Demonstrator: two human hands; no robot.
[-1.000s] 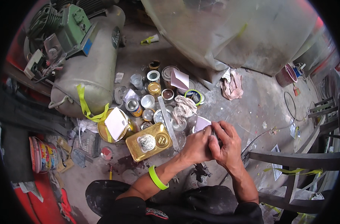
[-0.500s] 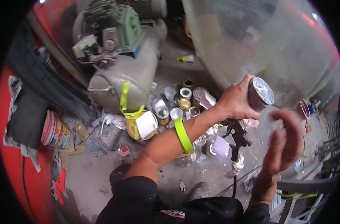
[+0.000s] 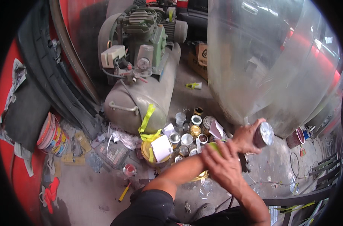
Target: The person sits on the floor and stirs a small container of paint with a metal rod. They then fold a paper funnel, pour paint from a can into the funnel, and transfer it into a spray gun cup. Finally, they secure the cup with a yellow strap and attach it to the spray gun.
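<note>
My left hand point(image 3: 247, 137) grips a metal cup point(image 3: 265, 135) with a silvery top at the centre right. A dark spray gun point(image 3: 244, 165), mostly hidden, shows below that cup. My right hand point(image 3: 222, 162) has its fingers spread over my left forearm at the yellow-green wristband point(image 3: 215, 147), with nothing visible held in it. Behind both hands stand paint cans point(image 3: 195, 130), plastic cups point(image 3: 186, 139) and folded paper point(image 3: 161, 148) on the floor.
A compressor point(image 3: 135, 103) stands at upper centre, plastic sheeting point(image 3: 254, 64) at right, dark metal slats point(image 3: 322, 169) at lower right. A bucket point(image 3: 52, 132), dark trim panels point(image 3: 56, 90), red sandals point(image 3: 52, 192) and a yellow-handled tool point(image 3: 124, 192) lie left. A hose point(image 3: 269, 182) crosses the floor.
My hands were clasped together; they parted, my left holding the cup out to the right, my right moving onto my left forearm. The view has tilted up, showing more of the compressor.
</note>
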